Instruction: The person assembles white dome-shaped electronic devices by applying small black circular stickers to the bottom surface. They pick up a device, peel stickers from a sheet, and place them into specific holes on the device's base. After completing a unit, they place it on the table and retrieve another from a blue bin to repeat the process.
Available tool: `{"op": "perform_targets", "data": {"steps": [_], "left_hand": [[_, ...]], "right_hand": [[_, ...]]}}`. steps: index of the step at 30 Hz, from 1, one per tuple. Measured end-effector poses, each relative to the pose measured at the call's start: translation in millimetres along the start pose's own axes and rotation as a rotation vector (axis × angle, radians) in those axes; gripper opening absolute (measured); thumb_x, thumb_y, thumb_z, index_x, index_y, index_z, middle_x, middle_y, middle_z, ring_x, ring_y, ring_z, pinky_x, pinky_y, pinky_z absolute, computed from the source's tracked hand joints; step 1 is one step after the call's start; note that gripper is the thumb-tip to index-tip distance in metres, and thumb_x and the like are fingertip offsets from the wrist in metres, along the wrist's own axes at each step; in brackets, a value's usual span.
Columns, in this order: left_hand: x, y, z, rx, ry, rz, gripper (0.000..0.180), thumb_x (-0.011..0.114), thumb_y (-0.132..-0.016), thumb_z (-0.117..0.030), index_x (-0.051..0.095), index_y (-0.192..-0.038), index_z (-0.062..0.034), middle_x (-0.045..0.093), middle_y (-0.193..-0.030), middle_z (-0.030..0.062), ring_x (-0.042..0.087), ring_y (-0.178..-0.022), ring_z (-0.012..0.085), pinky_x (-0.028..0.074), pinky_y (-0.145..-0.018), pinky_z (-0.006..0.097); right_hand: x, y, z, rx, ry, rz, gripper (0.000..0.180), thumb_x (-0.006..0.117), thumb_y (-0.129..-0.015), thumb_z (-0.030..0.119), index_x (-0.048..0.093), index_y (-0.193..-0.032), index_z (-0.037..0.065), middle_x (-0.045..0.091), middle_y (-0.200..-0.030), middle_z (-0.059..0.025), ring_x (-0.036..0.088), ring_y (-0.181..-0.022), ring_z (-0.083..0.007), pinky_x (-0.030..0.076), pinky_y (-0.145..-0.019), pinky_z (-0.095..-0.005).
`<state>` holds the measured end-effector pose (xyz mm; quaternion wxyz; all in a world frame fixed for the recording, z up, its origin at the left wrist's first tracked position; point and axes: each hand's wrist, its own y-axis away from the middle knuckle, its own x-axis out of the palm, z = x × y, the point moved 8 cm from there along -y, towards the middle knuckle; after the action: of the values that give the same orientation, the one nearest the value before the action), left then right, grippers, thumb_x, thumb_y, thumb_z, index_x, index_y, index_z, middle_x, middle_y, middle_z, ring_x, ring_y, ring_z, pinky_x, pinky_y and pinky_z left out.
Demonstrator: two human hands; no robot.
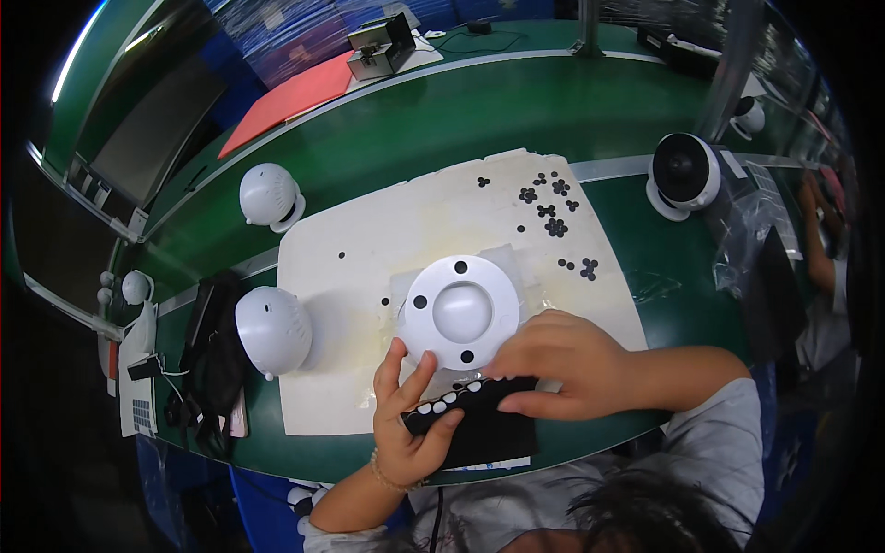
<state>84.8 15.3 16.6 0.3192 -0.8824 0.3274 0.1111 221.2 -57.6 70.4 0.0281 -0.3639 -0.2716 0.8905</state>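
A black sheet is bent up along its far edge, where a row of white round spots shows. My left hand grips the left end of that edge between thumb and fingers. At the other end, my right hand pinches it, the fingertips close to the white round base. This base lies in front of my hands, with a raised ring around a hollow middle. Black round pads sit on its ring; three are visible. Whether a small pad is between my right fingertips is hidden.
A pale board covers the green table. Loose black pads lie scattered at its far right. White rounded camera-like devices stand on the left, and one with a black front at the right. Clear plastic wrap lies beside it.
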Motion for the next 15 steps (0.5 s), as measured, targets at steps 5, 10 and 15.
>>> {"op": "perform_targets", "data": {"steps": [5, 10, 15], "left_hand": [[1.9, 3.0, 3.7, 0.01, -0.029, 0.024, 0.057, 0.067, -0.066, -0.01, 0.05, -0.119, -0.0022, 0.03, -0.132, 0.0237, 0.037, -0.112, 0.0324, 0.027, -0.095, 0.039], [2.3, 4.1, 6.3, 0.002, -0.081, 0.033, 0.058, 0.067, -0.063, -0.008, 0.051, -0.118, -0.0031, 0.031, -0.132, 0.0224, 0.036, -0.111, 0.0343, 0.028, -0.094, 0.04], [3.6, 3.3, 3.2, 0.022, -0.142, 0.039, 0.058, 0.068, -0.062, -0.009, 0.051, -0.117, -0.003, 0.03, -0.133, 0.0225, 0.037, -0.109, 0.0357, 0.028, -0.092, 0.041]], "right_hand": [[2.8, 5.3, 13.3, -0.169, 0.194, -0.029, 0.013, 0.062, -0.075, 0.015, 0.062, -0.087, 0.01, 0.059, -0.089, 0.0001, 0.055, -0.078, -0.0185, 0.039, -0.066, -0.0298], [-17.6, 11.4, 4.5, -0.133, 0.196, -0.154, 0.007, 0.059, -0.076, 0.01, 0.061, -0.083, 0.009, 0.055, -0.103, -0.0033, 0.049, -0.101, -0.0231, 0.035, -0.079, -0.036], [-26.7, -0.5, -36.6, 0.116, 0.054, -0.182, 0.007, 0.056, -0.08, 0.013, 0.059, -0.083, 0.006, 0.048, -0.115, -0.0103, 0.037, -0.114, -0.0309, 0.027, -0.094, -0.0409]]}}
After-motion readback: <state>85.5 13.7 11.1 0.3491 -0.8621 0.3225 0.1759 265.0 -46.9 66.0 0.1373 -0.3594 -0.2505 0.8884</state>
